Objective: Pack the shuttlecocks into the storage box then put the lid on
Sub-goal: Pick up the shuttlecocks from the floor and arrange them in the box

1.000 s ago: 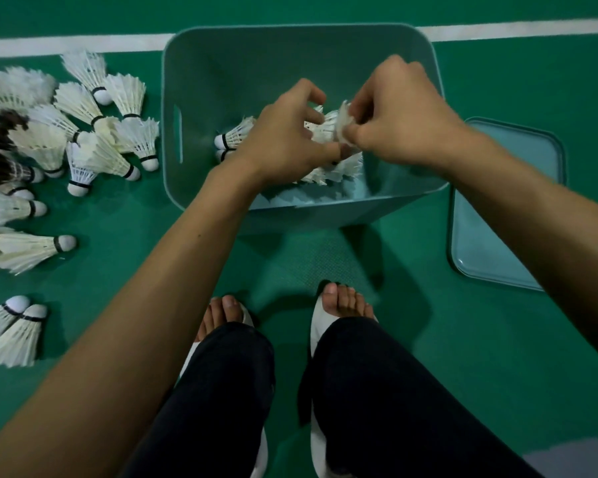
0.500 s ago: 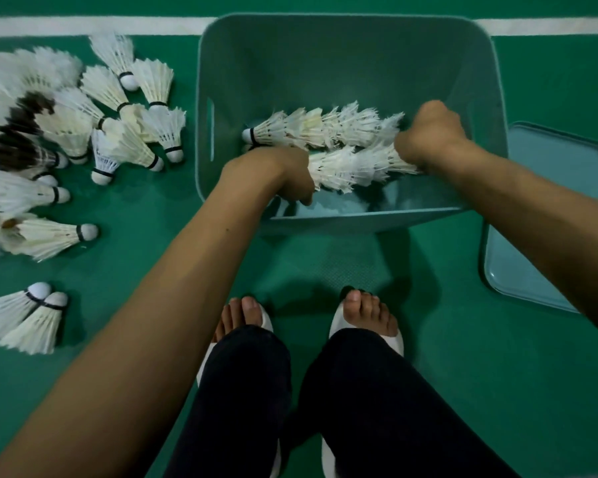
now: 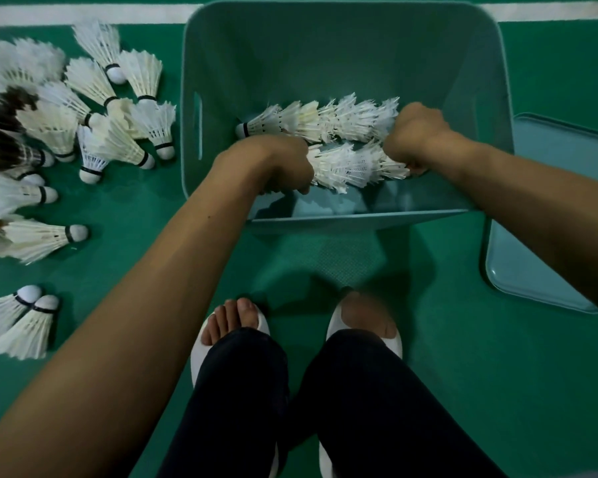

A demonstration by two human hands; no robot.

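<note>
Inside the teal storage box [image 3: 325, 53] lie two rows of white shuttlecocks nested end to end. The farther row [image 3: 325, 120] rests on the box floor with its black-banded cork end pointing left. The nearer row [image 3: 349, 165] runs parallel, just beside it, and is held at both ends. The left hand [image 3: 273, 165] is curled round the row's left end, its fingers tucked under and hidden. The right hand [image 3: 416, 136] is clenched on the feathered right end, close to the box's right wall. The rest of the box floor, behind and in front of the rows, is bare, and the near wall stands just below the wrists. A handle slot [image 3: 198, 125] cuts the left wall. The box stands on the green court floor [image 3: 463, 339], its far edge touching a white line [image 3: 83, 13]. The lid [image 3: 546, 215] lies flat on the floor just right of the box, partly under the right forearm. Left of the box, many loose shuttlecocks [image 3: 94, 122] lie heaped on their sides, a few with dark feathers, and a separate pair [image 3: 21, 319] lies nearer the person. Feet in white slippers [image 3: 204, 350] stand just short of the box, with open floor to the right.
</note>
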